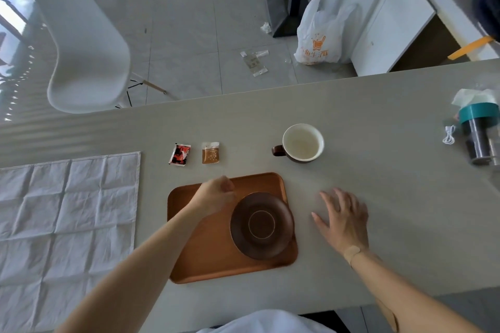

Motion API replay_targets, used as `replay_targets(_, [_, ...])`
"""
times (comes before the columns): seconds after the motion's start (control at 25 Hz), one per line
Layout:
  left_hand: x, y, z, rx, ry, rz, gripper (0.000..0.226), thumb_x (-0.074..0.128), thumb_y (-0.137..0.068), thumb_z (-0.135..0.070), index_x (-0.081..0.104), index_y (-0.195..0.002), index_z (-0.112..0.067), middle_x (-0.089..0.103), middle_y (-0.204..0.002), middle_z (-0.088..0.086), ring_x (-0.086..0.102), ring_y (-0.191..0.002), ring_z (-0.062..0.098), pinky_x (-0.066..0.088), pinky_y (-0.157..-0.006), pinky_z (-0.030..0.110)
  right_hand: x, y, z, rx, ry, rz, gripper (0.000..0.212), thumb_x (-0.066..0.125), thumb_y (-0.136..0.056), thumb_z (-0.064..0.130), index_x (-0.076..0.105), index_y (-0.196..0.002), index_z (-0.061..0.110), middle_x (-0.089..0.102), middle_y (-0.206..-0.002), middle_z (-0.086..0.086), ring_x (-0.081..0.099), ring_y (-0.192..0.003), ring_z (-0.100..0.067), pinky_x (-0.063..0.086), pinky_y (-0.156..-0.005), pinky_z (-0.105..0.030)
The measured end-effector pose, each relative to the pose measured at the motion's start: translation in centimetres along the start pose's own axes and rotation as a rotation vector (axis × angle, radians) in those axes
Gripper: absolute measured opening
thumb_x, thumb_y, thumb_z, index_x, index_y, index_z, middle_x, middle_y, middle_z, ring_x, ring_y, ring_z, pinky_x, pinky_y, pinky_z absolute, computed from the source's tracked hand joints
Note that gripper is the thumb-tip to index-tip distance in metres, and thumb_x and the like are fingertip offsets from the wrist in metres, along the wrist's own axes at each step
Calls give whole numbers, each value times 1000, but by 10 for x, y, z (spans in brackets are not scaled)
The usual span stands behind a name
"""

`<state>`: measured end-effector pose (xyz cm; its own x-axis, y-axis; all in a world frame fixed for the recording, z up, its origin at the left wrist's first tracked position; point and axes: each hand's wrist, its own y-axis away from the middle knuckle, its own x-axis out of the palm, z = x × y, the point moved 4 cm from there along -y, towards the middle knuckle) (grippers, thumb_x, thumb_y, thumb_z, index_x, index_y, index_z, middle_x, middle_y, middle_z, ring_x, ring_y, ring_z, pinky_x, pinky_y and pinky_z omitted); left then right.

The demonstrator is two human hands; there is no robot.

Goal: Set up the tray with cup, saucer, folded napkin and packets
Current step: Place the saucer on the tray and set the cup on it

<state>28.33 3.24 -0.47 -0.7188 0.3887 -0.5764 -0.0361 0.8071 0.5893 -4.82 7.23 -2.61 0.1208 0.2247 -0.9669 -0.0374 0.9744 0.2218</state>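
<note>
A brown tray [213, 259] lies on the grey table in front of me. A dark brown saucer [262, 225] sits on its right half, its edge reaching over the tray's right rim. My left hand [216, 194] hovers over the tray's far left part, fingers curled, holding nothing I can see. My right hand [342, 217] is spread flat above the table just right of the tray. Beyond the tray stand a white-lined brown cup [301, 143], a red and black packet [179, 154] and a tan packet [210, 153]. A white napkin [65, 222] lies unfolded at the left.
A teal-capped bottle [480, 132] with tissue and a white cable [449, 135] stand at the table's right end. Past the far edge are a white chair [86, 43], a plastic bag [320, 35] and litter on the floor.
</note>
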Motion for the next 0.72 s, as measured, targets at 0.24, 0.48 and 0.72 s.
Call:
replay_targets(0.24, [12, -65, -93, 162, 8, 98, 41, 64, -89, -40, 51, -127, -28, 66, -93, 0, 64, -80, 15, 50, -66, 27, 38, 2, -13, 100, 70, 99, 71, 17, -84, 70, 18, -150, 44, 15, -164, -1, 12, -149, -36, 9, -110, -72])
replay_targets(0.48, [32, -92, -121, 106, 121, 212, 21, 51, -98, -32, 60, -111, -18, 65, -89, 5, 60, -74, 20, 51, -62, 32, 42, 2, -15, 108, -11, -29, 66, 35, -84, 63, 27, -147, 44, 30, -159, -3, 23, -146, -36, 11, -111, -71])
replay_targets(0.72, [43, -100, -116, 65, 300, 221, 20, 48, -96, -20, 62, -102, -9, 57, -82, 8, 44, -50, 18, 34, -42, 22, 38, 3, -14, 131, -32, -43, 66, 36, -83, 62, 32, -145, 43, 31, -159, -2, 22, -146, -36, 10, -113, -69])
